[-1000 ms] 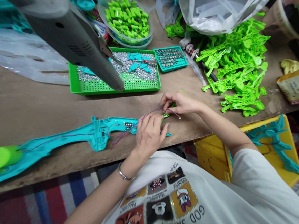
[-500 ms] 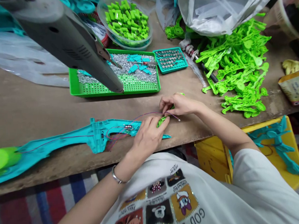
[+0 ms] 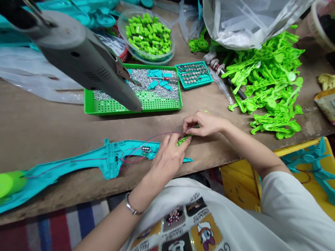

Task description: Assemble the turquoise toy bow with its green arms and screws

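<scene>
A long teal plastic shell [image 3: 81, 164] lies along the table's front edge, with a lime green disc [image 3: 1, 185] at its left end. Thin red and purple wires [image 3: 146, 142] run along it. My left hand [image 3: 169, 155] rests on the shell's right end, fingers pinched on a small lime green part [image 3: 183, 140]. My right hand [image 3: 203, 123] is just beyond it, fingers pinched on the same green part and the wire ends.
A grey hanging power tool [image 3: 87, 62] reaches down over a green tray of screws [image 3: 154, 101]. Behind stand a small teal tray [image 3: 193, 74] and a bowl of green pieces [image 3: 147, 36]. A pile of lime green parts [image 3: 267, 81] lies right, a yellow crate [image 3: 309, 177] below.
My hands stayed together on the small green part, and my left fingers shifted slightly on it. The view dropped a little, so everything sits lower in the picture.
</scene>
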Demonstrator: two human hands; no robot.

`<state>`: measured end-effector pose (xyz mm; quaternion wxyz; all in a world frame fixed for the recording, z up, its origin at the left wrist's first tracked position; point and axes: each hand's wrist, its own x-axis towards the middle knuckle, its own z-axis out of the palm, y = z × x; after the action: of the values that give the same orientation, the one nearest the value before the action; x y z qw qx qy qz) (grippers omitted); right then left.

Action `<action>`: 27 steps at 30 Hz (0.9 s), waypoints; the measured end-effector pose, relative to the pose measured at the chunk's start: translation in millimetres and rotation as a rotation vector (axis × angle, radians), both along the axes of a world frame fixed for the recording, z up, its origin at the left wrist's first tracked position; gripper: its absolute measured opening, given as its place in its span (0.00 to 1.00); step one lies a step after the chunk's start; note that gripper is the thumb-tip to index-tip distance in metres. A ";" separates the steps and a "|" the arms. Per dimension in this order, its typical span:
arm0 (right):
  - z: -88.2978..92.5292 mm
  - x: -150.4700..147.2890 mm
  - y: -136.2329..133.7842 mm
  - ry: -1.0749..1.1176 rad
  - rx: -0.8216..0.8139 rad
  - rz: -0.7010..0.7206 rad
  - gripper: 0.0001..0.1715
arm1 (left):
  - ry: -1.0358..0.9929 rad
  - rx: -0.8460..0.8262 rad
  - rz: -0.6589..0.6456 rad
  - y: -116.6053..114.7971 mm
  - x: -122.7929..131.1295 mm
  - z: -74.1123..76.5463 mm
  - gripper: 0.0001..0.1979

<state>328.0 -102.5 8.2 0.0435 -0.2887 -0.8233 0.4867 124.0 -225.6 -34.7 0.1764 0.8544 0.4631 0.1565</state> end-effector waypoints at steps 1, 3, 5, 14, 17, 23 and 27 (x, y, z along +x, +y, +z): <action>0.9 0.6 -3.0 0.006 0.005 -0.010 0.06 | 0.001 -0.007 -0.005 0.2 -0.5 -0.2 0.25; 4.2 3.1 -10.9 0.016 0.035 -0.046 0.05 | -0.002 -0.016 -0.016 0.5 -1.7 -0.2 0.25; 7.5 7.7 -20.5 0.023 0.105 -0.095 0.04 | -0.012 -0.010 -0.025 0.7 -2.5 0.0 0.25; -8.3 20.3 -62.0 -0.123 0.407 -0.235 0.16 | -0.083 0.074 -0.010 -1.2 -0.3 -6.8 0.21; -14.1 16.5 -69.2 -0.150 0.447 -0.261 0.16 | -0.117 0.153 0.006 -4.6 -1.7 -8.2 0.17; -16.5 12.5 -68.1 -0.152 0.432 -0.297 0.12 | -0.084 0.308 -0.043 -10.2 -2.3 -1.8 0.17; -15.4 13.7 -64.0 -0.103 0.388 -0.321 0.11 | -0.017 0.271 -0.080 -4.2 3.6 -1.8 0.19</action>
<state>341.7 -166.5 -7.2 0.1330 -0.4265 -0.8460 0.2910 127.6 -229.9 -36.5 0.0694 0.8868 0.4018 0.2177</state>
